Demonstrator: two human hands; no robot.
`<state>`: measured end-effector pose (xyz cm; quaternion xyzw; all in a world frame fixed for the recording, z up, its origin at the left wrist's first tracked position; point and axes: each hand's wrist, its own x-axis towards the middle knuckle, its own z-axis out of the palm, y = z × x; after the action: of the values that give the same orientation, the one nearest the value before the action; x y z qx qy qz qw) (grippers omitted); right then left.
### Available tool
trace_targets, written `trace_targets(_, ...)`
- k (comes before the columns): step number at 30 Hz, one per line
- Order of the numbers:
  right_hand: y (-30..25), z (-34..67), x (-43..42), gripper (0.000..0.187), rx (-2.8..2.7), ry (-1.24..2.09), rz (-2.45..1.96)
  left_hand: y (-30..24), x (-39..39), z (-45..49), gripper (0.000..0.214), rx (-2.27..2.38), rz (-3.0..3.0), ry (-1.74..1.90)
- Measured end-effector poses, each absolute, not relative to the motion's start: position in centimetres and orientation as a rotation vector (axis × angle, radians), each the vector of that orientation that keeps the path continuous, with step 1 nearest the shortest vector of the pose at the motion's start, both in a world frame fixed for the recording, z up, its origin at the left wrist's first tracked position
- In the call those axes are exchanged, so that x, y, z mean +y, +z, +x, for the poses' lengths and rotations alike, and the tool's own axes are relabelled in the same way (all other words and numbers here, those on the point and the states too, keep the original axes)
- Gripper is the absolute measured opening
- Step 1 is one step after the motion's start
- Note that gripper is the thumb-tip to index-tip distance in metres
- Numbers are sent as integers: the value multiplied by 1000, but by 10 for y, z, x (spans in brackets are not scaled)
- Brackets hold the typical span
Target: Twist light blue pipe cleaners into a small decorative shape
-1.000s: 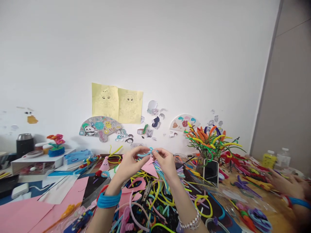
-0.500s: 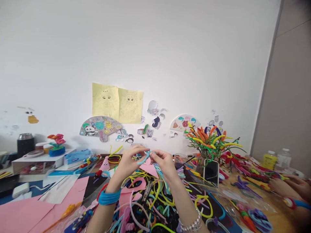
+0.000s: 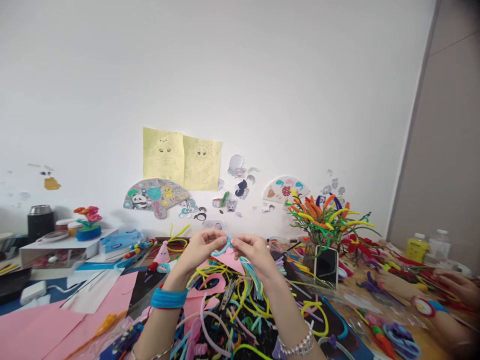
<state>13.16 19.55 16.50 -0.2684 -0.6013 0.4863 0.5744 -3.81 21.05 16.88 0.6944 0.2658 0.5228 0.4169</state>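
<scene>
Between my two hands, above the table, is a light blue pipe cleaner (image 3: 226,246) bent into a curve. My left hand (image 3: 206,248) pinches it between thumb and fingertips. On the other side my right hand (image 3: 250,250) grips it with thumb and index finger. The fingertips of both hands nearly meet, hiding part of the pipe cleaner. Below lies a tangled heap of coloured pipe cleaners (image 3: 245,300), with scissors (image 3: 226,295) and cut pink paper (image 3: 213,283) among them.
A vase of pipe-cleaner flowers (image 3: 324,215) stands behind a phone (image 3: 326,266). At the right, a co-worker's hands (image 3: 455,285) reach over the table. Pink sheets (image 3: 41,327), a white box (image 3: 67,250) and a black thermos (image 3: 40,223) are on the left. Bottles (image 3: 415,247) stand far right.
My left hand has closed its fingers nearer to the right fingertips, and the light blue pipe cleaner has shifted slightly. The co-worker's arm has reached further left across the table.
</scene>
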Motion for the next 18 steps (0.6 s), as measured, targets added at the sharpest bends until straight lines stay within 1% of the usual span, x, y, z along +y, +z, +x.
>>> trace_targets(4, 163, 133, 200, 24, -1346, 1283, -598, 168, 211, -34, 29, 598, 1593, 1180)
trace_targets(7, 162, 134, 202, 25, -1325, 1316, -590, 168, 211, -31, 31, 565, 1511, 1121)
trace_targets(11, 163, 134, 202, 24, -1305, 1356, -578, 163, 215, -27, 27, 487, 1439, 1171)
trace_targets(18, 163, 134, 202, 23, -1259, 1427, -545, 152, 225, -21, 27, 411, 1429, 1284)
